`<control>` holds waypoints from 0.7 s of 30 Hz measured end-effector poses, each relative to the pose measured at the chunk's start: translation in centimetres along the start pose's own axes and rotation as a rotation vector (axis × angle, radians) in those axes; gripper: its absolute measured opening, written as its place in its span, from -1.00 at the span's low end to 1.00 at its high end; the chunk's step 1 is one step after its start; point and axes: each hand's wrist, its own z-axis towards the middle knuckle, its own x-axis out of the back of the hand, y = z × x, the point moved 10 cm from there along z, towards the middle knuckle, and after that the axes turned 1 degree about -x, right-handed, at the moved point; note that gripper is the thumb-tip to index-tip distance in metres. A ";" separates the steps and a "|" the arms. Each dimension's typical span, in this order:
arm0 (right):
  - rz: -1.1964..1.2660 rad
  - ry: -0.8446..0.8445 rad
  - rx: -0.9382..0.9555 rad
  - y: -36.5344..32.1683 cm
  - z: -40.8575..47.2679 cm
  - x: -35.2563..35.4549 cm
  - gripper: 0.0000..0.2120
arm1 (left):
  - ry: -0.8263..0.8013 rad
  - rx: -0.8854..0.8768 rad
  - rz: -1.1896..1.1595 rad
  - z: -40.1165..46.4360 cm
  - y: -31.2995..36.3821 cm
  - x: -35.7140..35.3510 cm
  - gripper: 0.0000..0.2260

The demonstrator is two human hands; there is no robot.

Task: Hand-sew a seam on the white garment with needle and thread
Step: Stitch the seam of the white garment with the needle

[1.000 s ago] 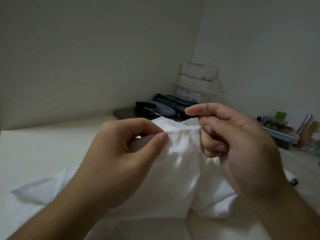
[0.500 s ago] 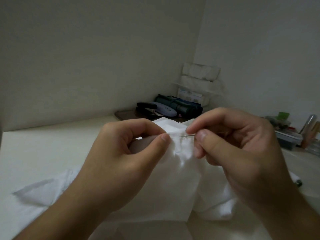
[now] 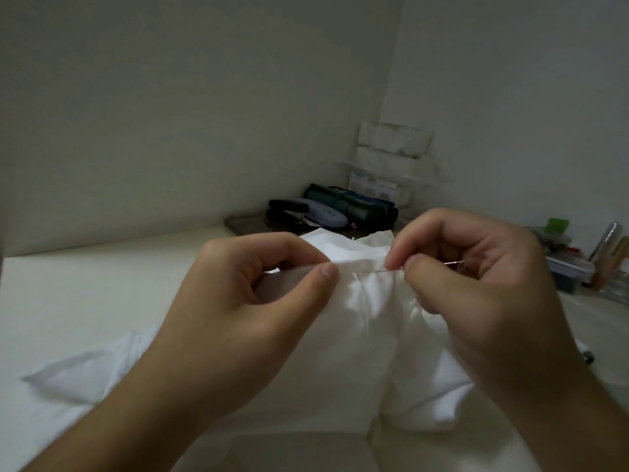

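The white garment [image 3: 360, 338] is bunched up in front of me, its lower part spread on the pale table [image 3: 85, 294]. My left hand [image 3: 245, 308] pinches the folded top edge of the garment between thumb and forefinger. My right hand [image 3: 476, 294] pinches a thin metal needle [image 3: 388, 270] that lies level, its tip pointing left into the fabric edge just right of my left thumb. The needle's eye end [image 3: 454, 264] sticks out behind my right thumb. The thread is too fine to make out.
At the back corner lie a black stapler [image 3: 289, 206], a grey glasses case [image 3: 323, 215] and a dark green roll [image 3: 354, 207]. White boxes [image 3: 391, 165] are stacked against the wall. A clear container with small items [image 3: 561, 253] stands at the right.
My right hand came down from above the fabric edge and turned the needle level, its tip now at the fold. My left hand kept its pinch on the garment.
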 end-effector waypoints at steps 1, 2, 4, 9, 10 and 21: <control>0.031 0.011 -0.010 0.2 0.0 0.2 -0.80 | 0.000 -0.002 0.002 0.0 0.0 0.0 -0.91; 0.076 0.013 -0.024 0.5 0.1 0.3 -0.80 | 0.001 -0.004 0.005 0.0 0.0 0.0 -0.91; 0.176 -0.006 -0.056 0.7 0.2 0.3 -0.81 | 0.003 0.005 -0.005 0.0 -0.1 0.0 -0.91; 0.235 -0.137 -0.049 0.1 -0.1 -1.3 -0.83 | -0.007 0.025 -0.040 0.1 -0.2 -0.1 -0.90; 0.208 -0.151 -0.039 0.0 -0.1 -1.6 -0.85 | -0.009 0.032 -0.052 0.1 -0.3 -0.1 -0.90; 0.057 -0.149 -0.023 0.1 -0.1 -1.6 -0.86 | -0.035 0.103 -0.145 0.2 -1.2 -0.5 -0.87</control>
